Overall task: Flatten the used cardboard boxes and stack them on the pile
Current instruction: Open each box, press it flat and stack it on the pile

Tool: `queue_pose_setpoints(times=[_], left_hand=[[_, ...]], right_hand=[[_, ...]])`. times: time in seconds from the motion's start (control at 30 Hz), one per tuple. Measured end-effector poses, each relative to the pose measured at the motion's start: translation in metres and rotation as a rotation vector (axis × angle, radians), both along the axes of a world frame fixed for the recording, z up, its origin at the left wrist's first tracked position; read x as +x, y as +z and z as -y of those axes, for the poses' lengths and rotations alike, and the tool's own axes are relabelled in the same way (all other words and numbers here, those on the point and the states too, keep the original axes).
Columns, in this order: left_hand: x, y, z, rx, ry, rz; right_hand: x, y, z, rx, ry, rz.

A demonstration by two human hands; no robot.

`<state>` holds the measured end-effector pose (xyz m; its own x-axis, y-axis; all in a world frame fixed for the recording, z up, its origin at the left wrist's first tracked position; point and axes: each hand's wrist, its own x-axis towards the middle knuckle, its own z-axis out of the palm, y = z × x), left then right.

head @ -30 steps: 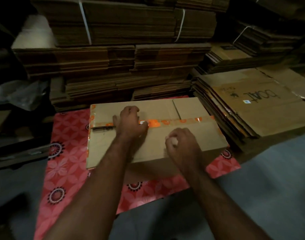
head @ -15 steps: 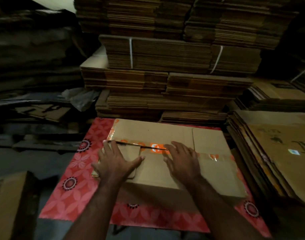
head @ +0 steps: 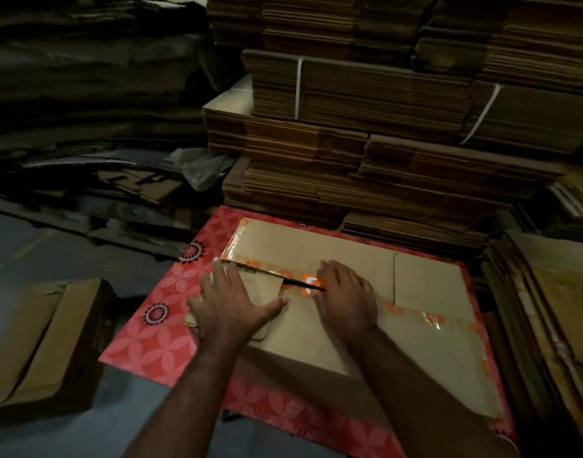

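Observation:
A brown cardboard box (head: 316, 249) with clear and orange tape along its top seam lies on a red flowered table (head: 151, 335). My left hand (head: 234, 305) presses flat on a folded-in flap at the box's left end, fingers spread. My right hand (head: 346, 295) rests flat on the box top beside the open slit in the seam. A pile of flattened boxes (head: 554, 309) sits at the right edge, only partly in view.
Tall strapped stacks of flat cardboard (head: 366, 127) rise right behind the table. Another brown box (head: 42, 338) stands on the grey floor at the left. Dark cardboard heaps (head: 85, 94) and a crumpled plastic sheet (head: 201, 166) fill the far left.
Both hands went from curled at the taped seam to flat on the box. The left flap is now pushed inward. The view swung left, bringing the floor box into sight.

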<state>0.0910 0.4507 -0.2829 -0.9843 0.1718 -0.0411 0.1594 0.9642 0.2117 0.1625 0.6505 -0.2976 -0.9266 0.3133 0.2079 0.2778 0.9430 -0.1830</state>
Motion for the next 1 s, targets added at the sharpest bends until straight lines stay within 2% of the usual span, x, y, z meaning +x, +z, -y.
queue_pose_setpoints(times=[0.1,0.27,0.37,0.57,0.73,0.83,0.93,1.0], left_hand=[[0.001,-0.001,-0.001,-0.006,-0.008,0.001],[-0.001,-0.006,0.002,0.014,-0.013,-0.040],[0.001,-0.006,0.003,0.067,-0.022,-0.134],[-0.002,-0.011,0.003,0.157,-0.101,-0.258],[-0.010,0.016,-0.019,0.011,-0.032,-0.223],[-0.015,0.031,-0.039,-0.150,0.005,-0.175],[-0.009,0.033,-0.052,-0.225,-0.053,-0.145],[-0.001,0.031,-0.058,-0.370,-0.164,-0.175]], right_hand=[[-0.012,-0.001,-0.005,-0.008,0.001,0.053],[-0.018,-0.010,-0.005,0.104,0.039,0.069],[-0.018,-0.012,-0.007,0.184,0.044,-0.010],[-0.021,-0.007,-0.010,0.159,0.042,-0.171],[-0.027,-0.014,-0.019,0.251,0.081,-0.273],[-0.026,-0.019,-0.020,0.273,0.068,-0.297],[-0.028,-0.022,-0.021,0.227,0.062,-0.301],[-0.028,-0.019,-0.020,0.198,0.055,-0.325]])
